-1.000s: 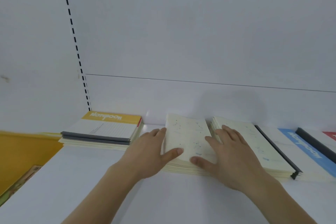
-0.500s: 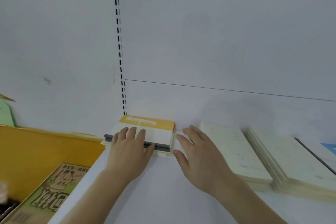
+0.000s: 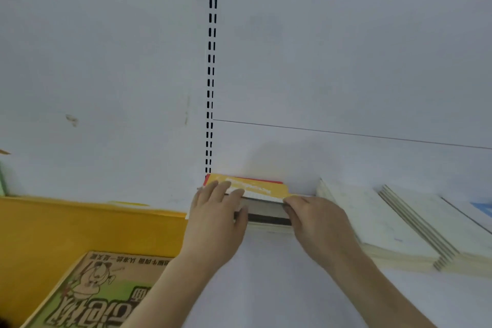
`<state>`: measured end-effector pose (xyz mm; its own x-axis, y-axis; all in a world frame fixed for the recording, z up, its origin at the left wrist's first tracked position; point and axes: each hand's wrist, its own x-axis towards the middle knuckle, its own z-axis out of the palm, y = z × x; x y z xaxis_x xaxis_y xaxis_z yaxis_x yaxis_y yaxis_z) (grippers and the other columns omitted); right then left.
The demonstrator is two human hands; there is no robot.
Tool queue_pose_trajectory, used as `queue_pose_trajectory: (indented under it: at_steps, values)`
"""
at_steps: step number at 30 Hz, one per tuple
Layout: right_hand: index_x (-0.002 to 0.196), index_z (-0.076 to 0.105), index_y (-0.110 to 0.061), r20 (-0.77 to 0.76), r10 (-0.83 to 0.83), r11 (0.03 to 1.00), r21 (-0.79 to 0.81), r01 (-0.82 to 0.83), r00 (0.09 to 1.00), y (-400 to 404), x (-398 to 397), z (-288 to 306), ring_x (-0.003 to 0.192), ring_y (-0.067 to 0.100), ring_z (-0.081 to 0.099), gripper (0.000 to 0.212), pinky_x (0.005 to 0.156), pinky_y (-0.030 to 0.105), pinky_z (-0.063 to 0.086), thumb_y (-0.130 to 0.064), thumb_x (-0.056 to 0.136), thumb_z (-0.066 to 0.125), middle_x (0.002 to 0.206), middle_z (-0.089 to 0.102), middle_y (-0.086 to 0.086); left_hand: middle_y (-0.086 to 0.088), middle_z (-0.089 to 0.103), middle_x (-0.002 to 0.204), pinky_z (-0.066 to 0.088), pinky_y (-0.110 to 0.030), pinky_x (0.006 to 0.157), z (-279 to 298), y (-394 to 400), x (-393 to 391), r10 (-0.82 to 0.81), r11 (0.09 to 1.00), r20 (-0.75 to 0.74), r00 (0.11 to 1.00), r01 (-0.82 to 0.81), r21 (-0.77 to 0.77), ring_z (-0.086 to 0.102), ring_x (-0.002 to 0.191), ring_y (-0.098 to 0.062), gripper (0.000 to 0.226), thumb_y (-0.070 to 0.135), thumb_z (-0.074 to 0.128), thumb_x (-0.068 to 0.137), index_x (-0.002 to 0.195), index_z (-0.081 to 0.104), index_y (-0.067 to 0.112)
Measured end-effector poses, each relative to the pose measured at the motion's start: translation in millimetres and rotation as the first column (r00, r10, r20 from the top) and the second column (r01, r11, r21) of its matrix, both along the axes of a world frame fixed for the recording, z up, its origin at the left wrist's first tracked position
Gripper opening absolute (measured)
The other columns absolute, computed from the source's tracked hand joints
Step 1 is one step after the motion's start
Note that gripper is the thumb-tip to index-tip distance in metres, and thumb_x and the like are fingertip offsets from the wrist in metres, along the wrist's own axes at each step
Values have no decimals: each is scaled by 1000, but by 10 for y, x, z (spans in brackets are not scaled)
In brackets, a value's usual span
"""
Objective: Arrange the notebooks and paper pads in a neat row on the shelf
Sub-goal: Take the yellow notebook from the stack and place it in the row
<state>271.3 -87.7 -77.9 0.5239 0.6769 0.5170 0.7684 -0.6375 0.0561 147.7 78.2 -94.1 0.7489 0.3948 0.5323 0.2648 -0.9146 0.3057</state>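
A small stack of notebooks [image 3: 259,190], topped by a yellow-covered one with a red cover showing behind it, sits at the back left corner of the white shelf [image 3: 269,290]. My left hand [image 3: 215,221] holds the stack's left end, fingers over the yellow cover and thumb on the front edge. My right hand [image 3: 316,224] grips the stack's right end with curled fingers. To the right lie two stacks of cream paper pads [image 3: 372,218], the second cream stack [image 3: 426,216] fanned out. A blue-covered notebook [image 3: 482,208] shows at the far right edge.
A slotted upright [image 3: 210,74] runs up the white back panel just behind the stack. Left of the shelf is a lower yellow shelf [image 3: 80,229] holding a cartoon-covered book [image 3: 101,293].
My view has swung left. Both hands left the cream pads, reached the yellow-topped stack, and now hold it at both ends, closer to the back corner, with a red cover exposed behind.
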Motion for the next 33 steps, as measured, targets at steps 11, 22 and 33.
queue_pose_trajectory:
  at_steps: [11,22,33]
  values:
    - [123,62,-12,-13,328,904,296,-309,945,183,-818,-232,106,14,61,35,83,28,50,-27,96,45,117,65,-3,20,64,111,49,-16,80,303,-405,-115,-79,532,244,967,248,-810,58,93,10,24,30,48,102,126,47,32]
    - [149,31,-13,-219,-25,979,-202,-21,975,140,-37,-200,146,29,17,62,118,40,21,-36,92,23,158,23,9,28,65,108,48,-18,77,280,-64,-394,145,598,361,921,209,-774,61,95,10,42,14,45,104,134,46,43]
    - [125,55,-20,-69,68,966,-243,-83,995,159,-43,-110,119,22,53,39,96,31,39,-43,99,38,128,59,-3,24,65,108,51,-24,79,190,38,-512,230,575,358,905,170,-800,62,100,0,42,11,44,104,130,44,44]
